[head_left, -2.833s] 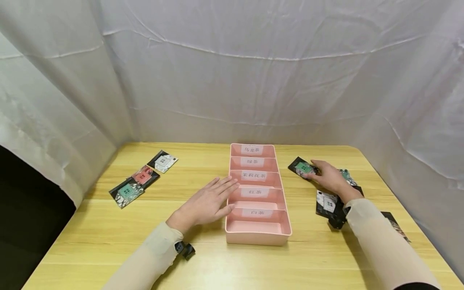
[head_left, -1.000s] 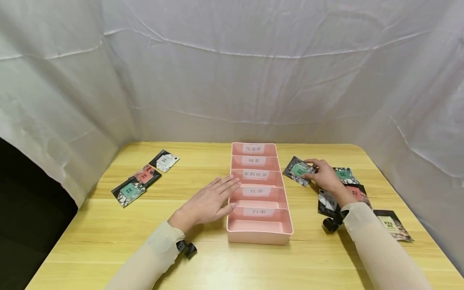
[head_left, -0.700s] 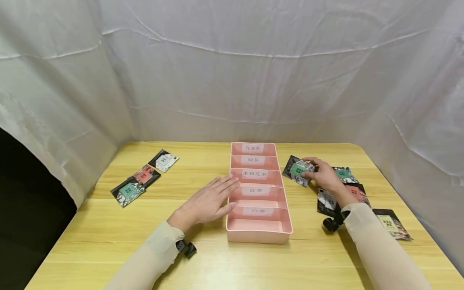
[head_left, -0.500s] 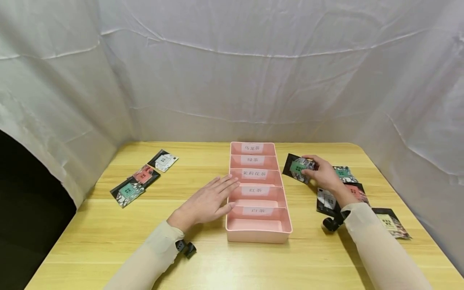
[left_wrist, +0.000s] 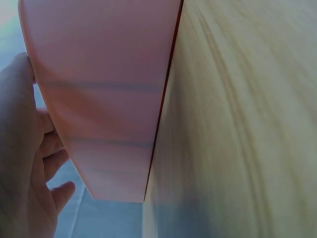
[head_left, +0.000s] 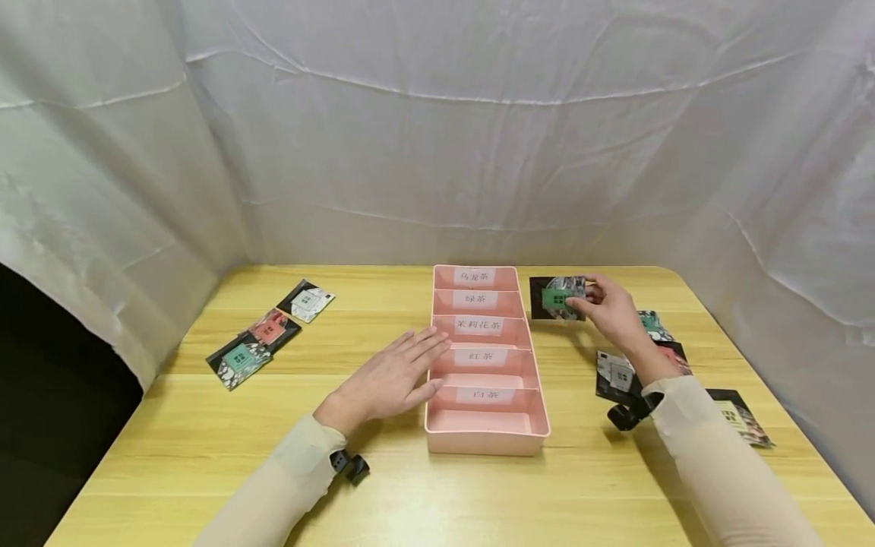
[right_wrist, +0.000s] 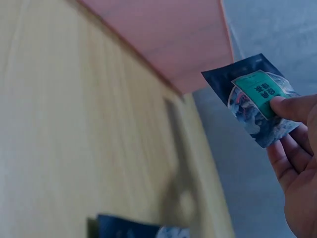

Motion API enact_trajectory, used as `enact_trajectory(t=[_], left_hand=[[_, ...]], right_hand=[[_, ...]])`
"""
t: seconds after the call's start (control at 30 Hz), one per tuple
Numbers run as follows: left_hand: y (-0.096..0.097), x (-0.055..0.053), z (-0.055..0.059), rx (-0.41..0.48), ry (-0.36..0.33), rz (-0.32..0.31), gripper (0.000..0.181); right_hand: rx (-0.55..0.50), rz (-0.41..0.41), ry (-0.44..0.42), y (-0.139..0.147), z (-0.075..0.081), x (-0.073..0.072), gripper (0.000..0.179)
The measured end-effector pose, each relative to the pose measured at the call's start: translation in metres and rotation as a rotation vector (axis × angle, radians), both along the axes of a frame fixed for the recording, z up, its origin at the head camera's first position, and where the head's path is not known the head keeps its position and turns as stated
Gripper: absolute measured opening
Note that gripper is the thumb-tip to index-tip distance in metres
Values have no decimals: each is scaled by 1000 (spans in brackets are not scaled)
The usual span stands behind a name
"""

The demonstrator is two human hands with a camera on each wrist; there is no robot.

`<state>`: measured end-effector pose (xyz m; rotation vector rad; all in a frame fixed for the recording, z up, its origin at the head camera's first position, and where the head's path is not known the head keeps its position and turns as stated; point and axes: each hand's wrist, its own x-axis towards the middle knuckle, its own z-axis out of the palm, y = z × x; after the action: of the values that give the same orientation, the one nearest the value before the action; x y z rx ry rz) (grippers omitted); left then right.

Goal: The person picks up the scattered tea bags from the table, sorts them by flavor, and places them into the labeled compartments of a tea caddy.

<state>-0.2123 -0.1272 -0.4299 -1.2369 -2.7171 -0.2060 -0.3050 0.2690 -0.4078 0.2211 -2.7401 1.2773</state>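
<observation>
- The right hand point(head_left: 611, 313) is pinching a green-labelled black packet point(head_left: 554, 298) between its thumb and fingers.
- That packet is hanging above the table point(head_left: 478, 497), just right of the far compartments of the pink box point(head_left: 485, 444).
- The left hand point(head_left: 384, 377) is resting on the box's left rim, fingers nearly straight, holding nothing.
- A white-labelled packet point(head_left: 306, 304), a red-labelled packet point(head_left: 268, 330) and another green-labelled packet point(head_left: 238, 360) are lying left of the box.
- Further packets are lying around the right wrist, including a yellow-labelled one point(head_left: 734, 419).
</observation>
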Motion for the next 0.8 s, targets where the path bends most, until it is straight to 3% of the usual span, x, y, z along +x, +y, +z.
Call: enact_trajectory(t=[0.5, 0.8], left_hand=[[0, 0, 0, -8, 9, 5, 65], [0, 1, 0, -3, 0, 6, 65]], right_hand=[[25, 62, 240, -44, 39, 2, 41], [23, 121, 265, -63, 46, -8, 38]])
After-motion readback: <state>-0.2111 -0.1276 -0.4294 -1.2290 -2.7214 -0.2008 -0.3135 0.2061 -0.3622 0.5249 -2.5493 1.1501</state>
